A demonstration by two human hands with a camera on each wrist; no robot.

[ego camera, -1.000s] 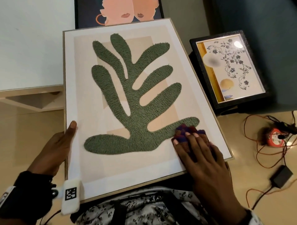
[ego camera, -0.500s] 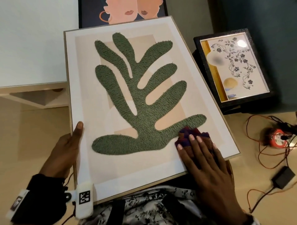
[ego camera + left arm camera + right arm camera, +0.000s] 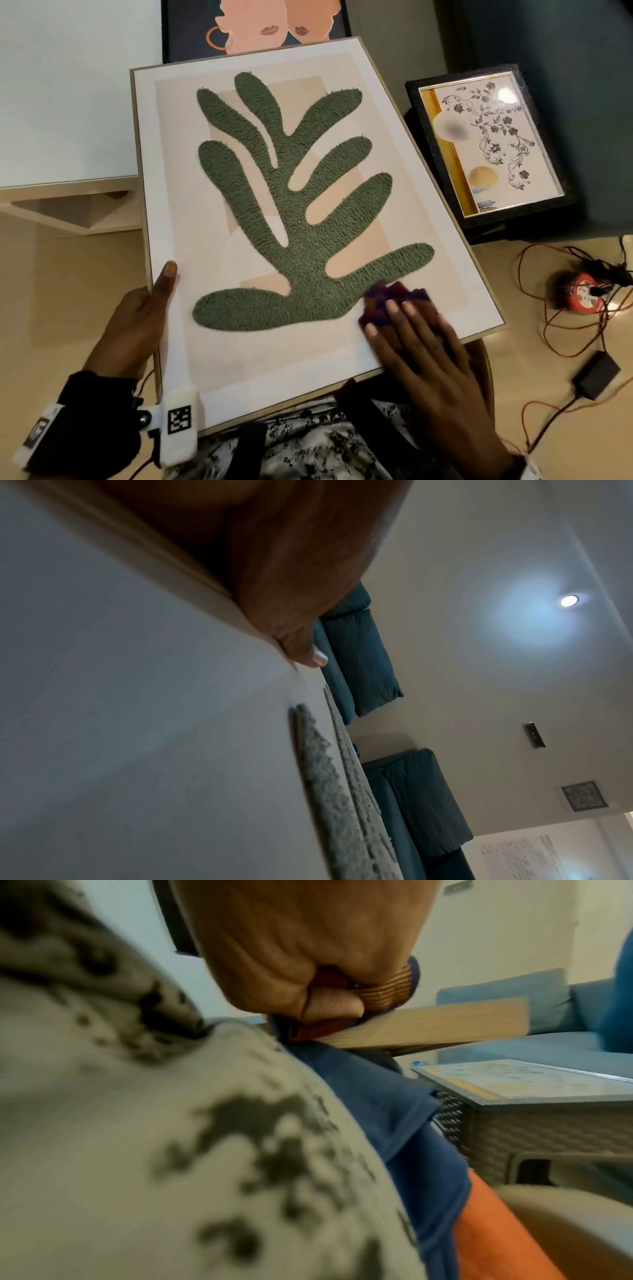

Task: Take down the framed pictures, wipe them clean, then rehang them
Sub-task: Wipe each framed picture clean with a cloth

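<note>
Currently picture (image 3: 308, 222) lies tilted across the lap. Left hand (image 3: 133, 325) grips its left edge, thumb on the front. Right hand (image 3: 428, 363) presses cloth (image 3: 394, 301) near the lower right corner, fingers extended, thumb tucked around cloth.

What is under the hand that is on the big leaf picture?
A purple cloth lies under the right hand, pressed on the leaf picture. Only its front edge peeks out past the fingers; the rest is covered.
</note>
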